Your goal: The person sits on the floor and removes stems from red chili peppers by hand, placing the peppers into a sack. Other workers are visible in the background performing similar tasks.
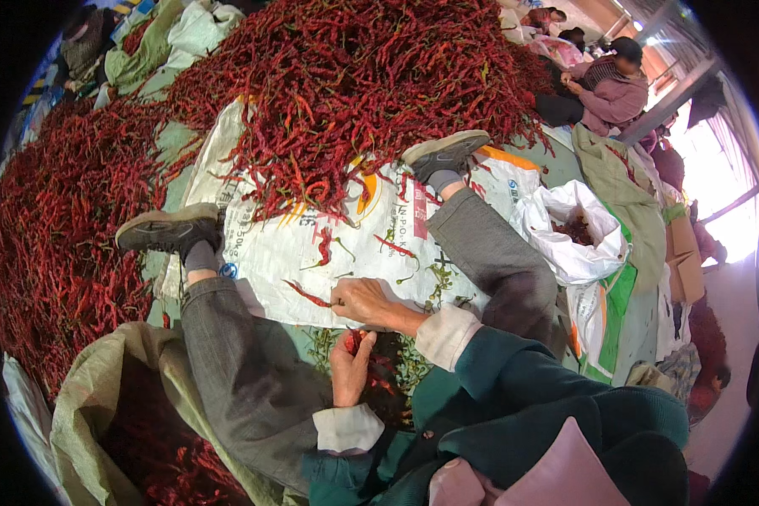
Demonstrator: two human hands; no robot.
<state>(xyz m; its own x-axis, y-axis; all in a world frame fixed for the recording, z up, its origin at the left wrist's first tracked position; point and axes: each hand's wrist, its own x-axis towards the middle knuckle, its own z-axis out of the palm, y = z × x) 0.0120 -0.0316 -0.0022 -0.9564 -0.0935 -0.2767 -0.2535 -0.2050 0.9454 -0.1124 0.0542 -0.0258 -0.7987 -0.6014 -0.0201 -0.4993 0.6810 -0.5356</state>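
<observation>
My left hand [350,368] is closed around a red chili pepper [354,341], with its thumb on top. Just above it, my right hand [362,300] has its fingertips at one end of another red chili pepper [302,293], which sticks out to the left over a white woven sack [262,253]. A few loose chilies and green stems [441,281] lie on that sack beyond my hands. Between my legs, below the sack's near edge, are more red chilies [379,379] and many green stems [420,367].
A large heap of red chilies [379,82] rises ahead, another [69,253] at left. An open green sack [79,392] with chilies stands lower left, an open white bag [537,221] at right. My outstretched legs flank the sack. A co-worker [610,88] sits upper right, others farther off.
</observation>
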